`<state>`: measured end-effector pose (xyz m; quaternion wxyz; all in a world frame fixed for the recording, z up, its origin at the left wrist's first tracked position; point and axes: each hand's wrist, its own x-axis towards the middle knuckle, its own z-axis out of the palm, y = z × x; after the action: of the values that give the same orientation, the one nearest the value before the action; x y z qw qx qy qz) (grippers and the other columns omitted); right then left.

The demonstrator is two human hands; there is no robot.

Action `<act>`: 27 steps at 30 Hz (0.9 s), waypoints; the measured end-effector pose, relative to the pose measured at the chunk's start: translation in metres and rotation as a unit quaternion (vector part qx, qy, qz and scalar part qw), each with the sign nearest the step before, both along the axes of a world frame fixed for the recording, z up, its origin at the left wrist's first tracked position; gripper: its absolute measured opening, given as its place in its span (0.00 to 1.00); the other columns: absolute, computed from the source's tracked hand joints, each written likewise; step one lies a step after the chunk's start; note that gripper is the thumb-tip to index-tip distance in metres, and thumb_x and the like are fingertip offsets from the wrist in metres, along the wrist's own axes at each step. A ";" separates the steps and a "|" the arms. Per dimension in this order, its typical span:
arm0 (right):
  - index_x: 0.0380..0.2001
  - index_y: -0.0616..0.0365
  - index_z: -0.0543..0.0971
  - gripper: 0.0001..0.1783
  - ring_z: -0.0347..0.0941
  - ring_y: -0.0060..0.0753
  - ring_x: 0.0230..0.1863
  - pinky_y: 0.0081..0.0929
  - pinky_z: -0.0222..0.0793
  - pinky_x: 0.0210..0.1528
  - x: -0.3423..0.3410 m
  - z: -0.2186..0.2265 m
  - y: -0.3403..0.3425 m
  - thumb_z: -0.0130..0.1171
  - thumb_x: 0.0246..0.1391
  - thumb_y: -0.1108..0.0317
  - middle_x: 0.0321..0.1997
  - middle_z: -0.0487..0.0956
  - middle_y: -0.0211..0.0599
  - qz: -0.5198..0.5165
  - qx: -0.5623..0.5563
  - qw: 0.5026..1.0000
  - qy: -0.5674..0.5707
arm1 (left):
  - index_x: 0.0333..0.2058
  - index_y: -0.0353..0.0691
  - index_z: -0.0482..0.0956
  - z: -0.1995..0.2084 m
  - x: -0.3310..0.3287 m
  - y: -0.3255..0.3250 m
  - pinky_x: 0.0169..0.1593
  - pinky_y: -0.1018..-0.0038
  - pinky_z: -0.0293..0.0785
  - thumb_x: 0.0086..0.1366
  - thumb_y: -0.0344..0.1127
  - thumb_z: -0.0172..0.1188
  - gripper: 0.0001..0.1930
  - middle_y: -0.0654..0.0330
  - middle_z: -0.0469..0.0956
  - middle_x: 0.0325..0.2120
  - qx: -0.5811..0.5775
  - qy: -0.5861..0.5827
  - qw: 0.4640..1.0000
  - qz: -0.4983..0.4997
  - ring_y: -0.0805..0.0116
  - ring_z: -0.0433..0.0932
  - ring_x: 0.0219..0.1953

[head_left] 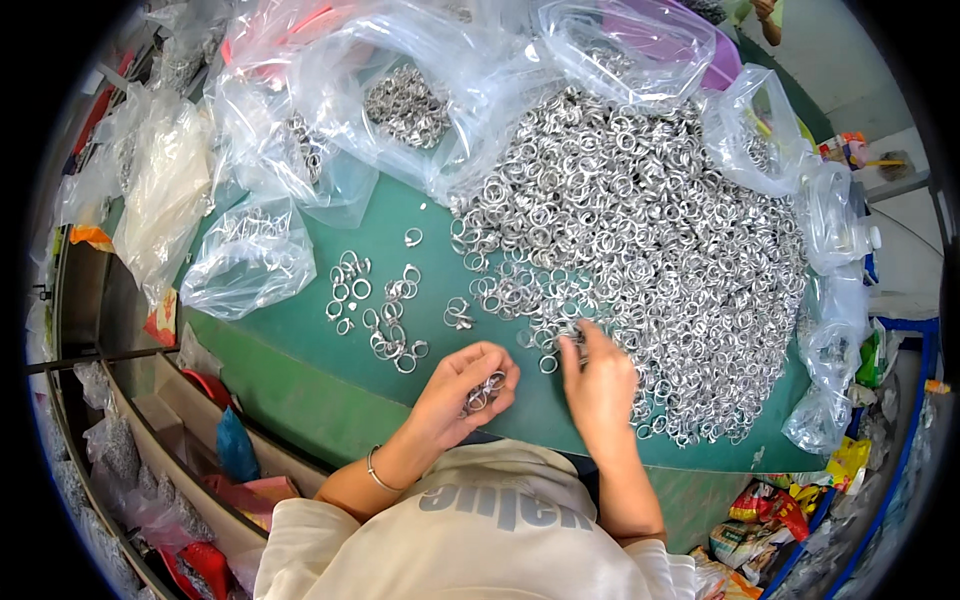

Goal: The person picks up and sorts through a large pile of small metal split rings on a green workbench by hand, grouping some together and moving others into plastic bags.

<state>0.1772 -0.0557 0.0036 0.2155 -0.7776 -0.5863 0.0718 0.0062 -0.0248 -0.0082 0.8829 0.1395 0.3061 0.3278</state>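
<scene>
Silvery metal rings cover much of the green table, heaped in a large pile from the middle to the right. My left hand is curled around several rings, which show between its thumb and fingers. At the pile's near left edge, my right hand has its thumb and fingertips brought together on rings; how many it grips is hidden. Loose rings lie in small groups to the left of my hands, and a smaller cluster sits just beyond my left hand.
Clear plastic bags of rings line the table's far and left edges, with more bags along the right. A purple basin stands at the back. Drawers lie at the lower left; colourful packets fill the lower right.
</scene>
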 end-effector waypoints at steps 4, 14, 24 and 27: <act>0.37 0.62 0.76 0.12 0.76 0.46 0.24 0.36 0.71 0.24 -0.020 0.003 0.008 0.60 0.49 0.68 0.28 0.79 0.45 0.067 0.005 0.994 0.088 | 0.26 0.36 0.72 0.001 -0.001 0.000 0.11 0.86 0.51 0.68 0.43 0.48 0.16 0.58 0.67 0.22 -0.037 -0.050 0.998 -0.010 0.72 0.65 0.19; 0.31 0.56 0.80 0.06 0.73 0.44 0.22 0.35 0.68 0.23 0.013 0.013 0.023 0.60 0.47 0.71 0.25 0.77 0.39 0.048 0.058 0.991 0.107 | 0.35 0.34 0.74 0.005 -0.011 -0.001 0.14 0.88 0.48 0.68 0.39 0.49 0.13 0.67 0.64 0.20 -0.033 -0.030 0.998 -0.046 0.84 0.56 0.16; 0.26 0.59 0.77 0.03 0.74 0.40 0.20 0.31 0.68 0.22 0.018 0.006 0.026 0.57 0.49 0.72 0.24 0.76 0.38 0.092 0.067 0.984 0.134 | 0.37 0.34 0.74 0.005 -0.012 0.000 0.14 0.88 0.47 0.68 0.38 0.49 0.12 0.67 0.63 0.20 -0.044 -0.035 0.998 -0.041 0.84 0.55 0.15; 0.28 0.61 0.74 0.04 0.66 0.24 0.16 0.19 0.59 0.16 0.023 0.007 0.011 0.55 0.53 0.72 0.21 0.72 0.33 0.084 -0.004 0.851 0.518 | 0.39 0.34 0.73 0.015 -0.010 0.002 0.13 0.88 0.47 0.68 0.38 0.48 0.12 0.67 0.63 0.20 -0.059 -0.017 0.997 -0.040 0.84 0.54 0.15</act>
<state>0.2002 -0.0450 0.0107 0.4781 -0.5759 -0.4525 0.4847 -0.0039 -0.0228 0.0068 0.9072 0.0933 0.3037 0.2757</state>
